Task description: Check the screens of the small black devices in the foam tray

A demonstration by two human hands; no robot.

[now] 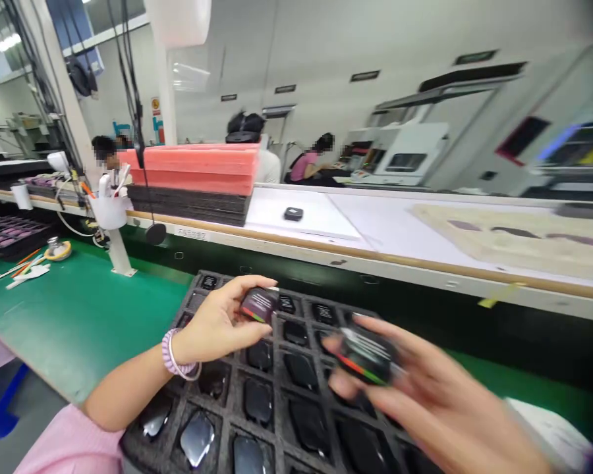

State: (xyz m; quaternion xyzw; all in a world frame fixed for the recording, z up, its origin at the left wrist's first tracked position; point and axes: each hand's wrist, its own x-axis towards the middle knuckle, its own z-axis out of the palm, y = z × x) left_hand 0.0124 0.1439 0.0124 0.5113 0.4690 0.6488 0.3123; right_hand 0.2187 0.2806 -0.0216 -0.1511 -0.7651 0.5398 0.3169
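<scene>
We see a bright, evenly lit hall under ceiling lamps (pixel 7 41); our right hand (pixel 425 388) smears with motion blur, and the edges bend and darken.

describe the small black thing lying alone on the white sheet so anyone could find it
Start at the stack of pink foam sheets on the long bench behind the green work surface. Just right of it lies a white sheet, and on that sits the small black device. It is the only item there, alone and outside any tray.
</scene>
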